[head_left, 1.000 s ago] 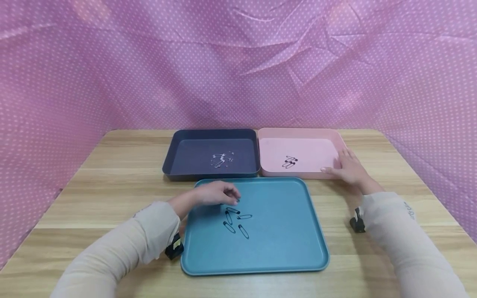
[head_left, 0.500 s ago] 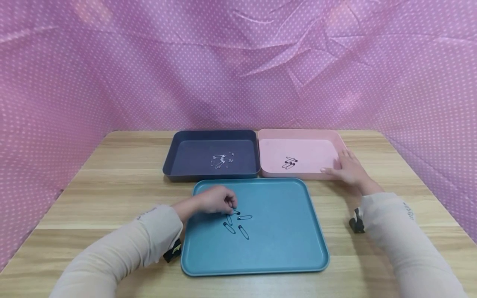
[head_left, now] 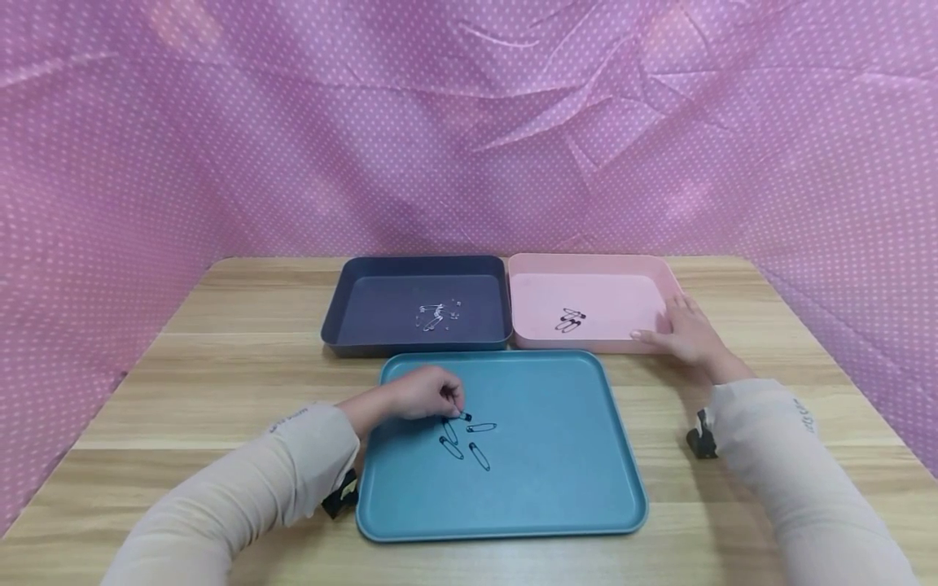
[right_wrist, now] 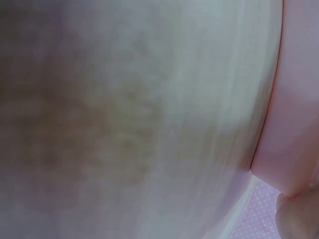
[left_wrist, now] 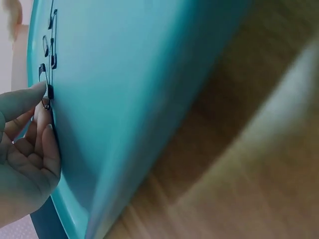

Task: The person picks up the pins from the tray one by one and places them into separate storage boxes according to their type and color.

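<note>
My left hand (head_left: 428, 392) is over the left part of the teal tray (head_left: 550, 472). Its thumb and index finger pinch a black safety pin (head_left: 466, 417), whose dark head sticks out past the fingertips. In the left wrist view the thumb (left_wrist: 25, 102) lies across that pin, close to the tray surface. Several more black safety pins (head_left: 479, 456) lie loose beside and in front of these fingers. My right hand (head_left: 689, 332) rests at the front right corner of the pink tray (head_left: 593, 343), fingers extended along its side and thumb on the front rim.
Behind the teal tray stands a navy tray (head_left: 366, 346) with several silver safety pins (head_left: 434, 316) in it. Against its right side sits the pink tray, where a few black safety pins (head_left: 569, 320) lie. A dotted pink cloth (head_left: 469, 146) hangs behind the wooden table (head_left: 234, 358).
My left hand has moved slightly down toward the near pins, and its thumb and finger have closed on one safety pin. My right hand has stayed on the pink tray.
</note>
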A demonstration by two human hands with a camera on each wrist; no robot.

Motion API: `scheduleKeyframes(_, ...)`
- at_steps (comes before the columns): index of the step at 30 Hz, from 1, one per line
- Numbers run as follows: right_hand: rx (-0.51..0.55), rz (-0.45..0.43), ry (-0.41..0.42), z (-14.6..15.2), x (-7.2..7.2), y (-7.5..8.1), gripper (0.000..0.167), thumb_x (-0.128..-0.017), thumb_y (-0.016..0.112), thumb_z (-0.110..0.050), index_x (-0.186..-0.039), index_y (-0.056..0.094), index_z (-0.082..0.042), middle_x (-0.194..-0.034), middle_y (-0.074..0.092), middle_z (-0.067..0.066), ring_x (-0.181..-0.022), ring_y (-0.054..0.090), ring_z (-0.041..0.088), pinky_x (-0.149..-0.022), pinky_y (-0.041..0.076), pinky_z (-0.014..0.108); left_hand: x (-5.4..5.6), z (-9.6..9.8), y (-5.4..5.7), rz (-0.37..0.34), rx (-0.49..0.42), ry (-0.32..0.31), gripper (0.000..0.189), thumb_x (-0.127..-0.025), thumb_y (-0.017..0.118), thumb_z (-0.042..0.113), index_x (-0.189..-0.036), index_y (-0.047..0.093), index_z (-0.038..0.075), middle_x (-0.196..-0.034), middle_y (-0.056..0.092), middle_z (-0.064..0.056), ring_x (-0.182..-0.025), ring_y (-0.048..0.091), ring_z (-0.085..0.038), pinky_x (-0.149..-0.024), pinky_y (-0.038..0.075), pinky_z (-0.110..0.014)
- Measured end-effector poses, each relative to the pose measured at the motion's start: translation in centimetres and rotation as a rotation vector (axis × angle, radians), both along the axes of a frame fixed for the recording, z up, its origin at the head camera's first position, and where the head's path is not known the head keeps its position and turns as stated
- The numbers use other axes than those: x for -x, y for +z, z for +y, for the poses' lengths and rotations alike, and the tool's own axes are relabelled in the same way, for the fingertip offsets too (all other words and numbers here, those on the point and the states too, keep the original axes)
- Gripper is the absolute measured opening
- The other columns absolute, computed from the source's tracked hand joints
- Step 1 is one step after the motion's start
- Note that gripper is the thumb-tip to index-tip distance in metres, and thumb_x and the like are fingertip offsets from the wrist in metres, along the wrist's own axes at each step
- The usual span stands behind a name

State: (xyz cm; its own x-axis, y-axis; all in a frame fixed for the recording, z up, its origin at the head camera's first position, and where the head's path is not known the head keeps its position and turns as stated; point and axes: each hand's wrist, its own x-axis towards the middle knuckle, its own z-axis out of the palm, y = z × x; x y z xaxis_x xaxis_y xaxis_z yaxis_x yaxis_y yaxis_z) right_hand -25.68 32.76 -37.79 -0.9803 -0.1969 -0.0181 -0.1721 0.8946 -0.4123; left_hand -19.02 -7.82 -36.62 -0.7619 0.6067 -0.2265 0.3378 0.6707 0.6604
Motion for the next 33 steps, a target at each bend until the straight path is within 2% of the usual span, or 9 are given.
scheduleKeyframes(6, -0.008, 0.006, 0.006, -0.1, 0.0, 0.0, 0.101, -0.079, 0.049, -0.055, -0.13, -0.003, 0.015, -0.134, -0.005, 0.035, -0.122, -0.005, 0.046, -0.095, 0.0, 0.055, 0.4, 0.0, 0.6, -0.044, 0.002, 0.078, 0.007, -0.08, 0.06, 0.008, -0.074, 0.058, 0.012, -0.07, 0.052, 0.0, -0.064, 0.047, -0.014, -0.058, 0.04, -0.026)
scheduleKeyframes(13, -0.019, 0.012, 0.01, 0.0, 0.1, 0.0, 0.101, -0.079, 0.048, -0.054, -0.129, -0.002, 0.016, -0.133, -0.005, 0.035, -0.122, -0.005, 0.046, -0.095, 0.0, 0.054, 1.1, 0.5, 1.5, -0.012, -0.041, 0.161, 0.005, -0.08, 0.06, 0.01, -0.076, 0.058, 0.011, -0.072, 0.054, 0.001, -0.066, 0.047, -0.014, -0.059, 0.039, -0.026)
scheduleKeyframes(19, -0.022, 0.01, 0.01, 0.0, 0.1, -0.1, 0.102, -0.078, 0.049, -0.055, -0.129, -0.002, 0.017, -0.133, -0.004, 0.036, -0.122, -0.004, 0.047, -0.095, 0.0, 0.055, 1.9, 1.6, 2.6, -0.014, -0.118, 0.221, 0.003, -0.081, 0.059, 0.011, -0.082, 0.059, 0.008, -0.078, 0.056, 0.0, -0.071, 0.049, -0.015, -0.064, 0.041, -0.026)
scheduleKeyframes(25, -0.011, 0.006, 0.009, 0.0, 0.1, -0.1, 0.102, -0.078, 0.049, -0.055, -0.129, -0.002, 0.017, -0.133, -0.005, 0.036, -0.122, -0.006, 0.047, -0.095, 0.0, 0.055, 3.1, 3.8, 3.7, 0.023, -0.168, 0.257, 0.005, -0.083, 0.058, 0.013, -0.083, 0.059, 0.009, -0.081, 0.055, -0.001, -0.074, 0.049, -0.015, -0.065, 0.041, -0.027)
scheduleKeyframes(30, -0.005, -0.011, 0.002, -0.1, -0.1, 0.1, 0.101, -0.079, 0.048, -0.055, -0.129, -0.002, 0.016, -0.133, -0.006, 0.035, -0.122, -0.007, 0.046, -0.095, -0.002, 0.055, 4.0, 5.8, 4.3, -0.013, -0.21, 0.249, 0.005, -0.083, 0.058, 0.014, -0.084, 0.059, 0.009, -0.083, 0.057, -0.002, -0.075, 0.051, -0.014, -0.067, 0.043, -0.029)
scheduleKeyframes(33, -0.008, -0.015, 0.002, -0.1, -0.2, 0.2, 0.1, -0.079, 0.048, -0.055, -0.129, -0.002, 0.016, -0.133, -0.005, 0.035, -0.122, -0.007, 0.047, -0.095, -0.002, 0.054, 4.5, 6.9, 4.3, -0.039, -0.247, 0.228, 0.006, -0.082, 0.058, 0.012, -0.085, 0.059, 0.007, -0.086, 0.059, -0.009, -0.074, 0.053, -0.017, -0.07, 0.045, -0.033)
